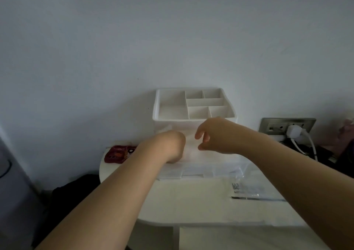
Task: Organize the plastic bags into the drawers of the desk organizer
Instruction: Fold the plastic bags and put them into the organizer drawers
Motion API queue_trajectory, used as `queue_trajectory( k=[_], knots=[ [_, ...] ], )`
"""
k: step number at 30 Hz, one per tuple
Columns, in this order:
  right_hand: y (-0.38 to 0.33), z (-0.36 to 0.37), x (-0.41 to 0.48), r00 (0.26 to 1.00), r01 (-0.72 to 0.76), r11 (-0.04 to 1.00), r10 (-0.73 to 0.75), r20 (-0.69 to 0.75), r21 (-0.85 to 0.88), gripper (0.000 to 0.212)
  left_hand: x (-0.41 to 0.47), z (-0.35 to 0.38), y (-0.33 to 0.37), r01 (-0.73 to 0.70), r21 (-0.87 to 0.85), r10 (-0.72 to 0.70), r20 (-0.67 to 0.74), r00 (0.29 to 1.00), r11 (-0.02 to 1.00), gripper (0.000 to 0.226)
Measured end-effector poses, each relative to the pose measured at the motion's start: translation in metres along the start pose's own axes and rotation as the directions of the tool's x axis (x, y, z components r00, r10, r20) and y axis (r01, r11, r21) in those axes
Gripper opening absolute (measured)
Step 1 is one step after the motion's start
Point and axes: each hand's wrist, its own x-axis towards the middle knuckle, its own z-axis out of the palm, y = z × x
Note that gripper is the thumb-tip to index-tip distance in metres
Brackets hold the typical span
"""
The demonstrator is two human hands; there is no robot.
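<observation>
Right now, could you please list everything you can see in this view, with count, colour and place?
desk organizer: one, white, on the table against the wall
drawer: one, translucent, pulled out at the organizer's front
plastic bag: one, clear with dark print, flat on the table's right
red item: one, table's left edge, kind unclear
table: one, white, below the wall
wall socket: one, grey, right of the organizer
plug: one, white, in the socket
left hand: reaching into the drawer, fingers hidden
right hand: above the drawer, fingers loosely curled
</observation>
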Motion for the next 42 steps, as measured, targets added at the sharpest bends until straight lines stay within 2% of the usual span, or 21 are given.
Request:
queue_trajectory(
  k=[2, 5, 8, 12, 18, 23, 26, 28, 30, 32, 34, 36, 37, 39, 42],
  knots=[
    [-0.002, -0.004, -0.003, 0.997, 0.019, 1.000, -0.019, -0.072, -0.003, 0.028, 0.005, -0.001, -0.001, -0.026, -0.017, 0.027, 0.056, 0.998, 1.000, 0.032],
    [-0.003, 0.001, -0.002, 0.993, 0.070, 0.997, -0.069, -0.094, 0.009, 0.029, 0.005, -0.001, -0.004, -0.030, -0.170, 0.035, 0.029, 0.999, 0.985, 0.037],
    [0.000, 0.013, -0.002, 0.995, 0.097, 0.995, -0.097, 0.002, -0.014, 0.037, 0.006, 0.004, -0.007, -0.027, -0.209, 0.028, 0.001, 1.000, 0.978, 0.035],
    [0.009, 0.025, 0.000, 0.994, 0.011, 0.999, -0.006, 0.107, -0.043, 0.052, 0.011, 0.009, -0.005, -0.008, -0.156, 0.015, 0.043, 0.999, 0.988, 0.023],
    [0.015, 0.023, 0.008, 0.965, -0.049, 0.999, 0.052, 0.257, -0.019, 0.035, 0.026, 0.011, 0.004, -0.008, -0.074, 0.014, 0.085, 0.996, 0.997, 0.033],
    [0.009, 0.019, 0.006, 0.933, -0.069, 0.995, 0.091, 0.348, -0.074, 0.035, 0.040, 0.019, 0.000, 0.003, -0.103, 0.017, 0.186, 0.982, 0.995, 0.035],
    [0.007, 0.007, -0.002, 0.963, -0.069, 0.983, 0.110, 0.246, -0.169, 0.043, 0.040, 0.017, 0.000, -0.033, -0.150, 0.060, 0.182, 0.981, 0.988, 0.056],
    [0.007, 0.002, -0.007, 0.988, -0.033, 0.994, 0.048, 0.144, -0.106, 0.043, 0.040, 0.018, -0.002, -0.039, -0.152, 0.065, 0.175, 0.982, 0.988, 0.067],
    [0.005, 0.003, -0.008, 0.987, 0.009, 0.997, 0.005, 0.163, -0.079, 0.050, 0.044, 0.018, -0.004, -0.028, -0.164, 0.062, 0.209, 0.976, 0.986, 0.060],
    [0.006, 0.012, -0.003, 0.963, -0.003, 0.993, 0.034, 0.266, -0.115, 0.055, 0.043, 0.016, -0.001, 0.026, -0.219, 0.028, 0.240, 0.970, 0.975, 0.055],
    [0.010, 0.020, 0.003, 0.942, -0.022, 0.994, 0.057, 0.330, -0.111, 0.050, 0.035, 0.011, 0.004, 0.036, -0.341, 0.032, 0.193, 0.981, 0.939, 0.054],
    [0.015, 0.022, 0.004, 0.952, -0.031, 0.998, 0.049, 0.301, -0.063, 0.047, 0.027, 0.010, 0.007, -0.029, -0.448, 0.072, 0.079, 0.994, 0.894, 0.041],
    [0.017, 0.021, 0.000, 0.963, -0.034, 0.999, 0.042, 0.267, -0.033, 0.050, 0.022, 0.010, 0.007, -0.052, -0.456, 0.073, 0.030, 0.997, 0.889, 0.034],
    [0.019, 0.015, -0.010, 0.983, -0.003, 1.000, 0.002, 0.184, 0.005, 0.055, 0.012, 0.011, 0.002, -0.048, -0.384, 0.029, -0.053, 0.998, 0.922, 0.044],
    [0.022, -0.001, -0.033, 0.996, 0.079, 0.996, -0.080, 0.037, 0.031, 0.046, -0.005, 0.012, -0.002, -0.050, -0.340, 0.000, -0.146, 0.989, 0.939, 0.051]
  ],
)
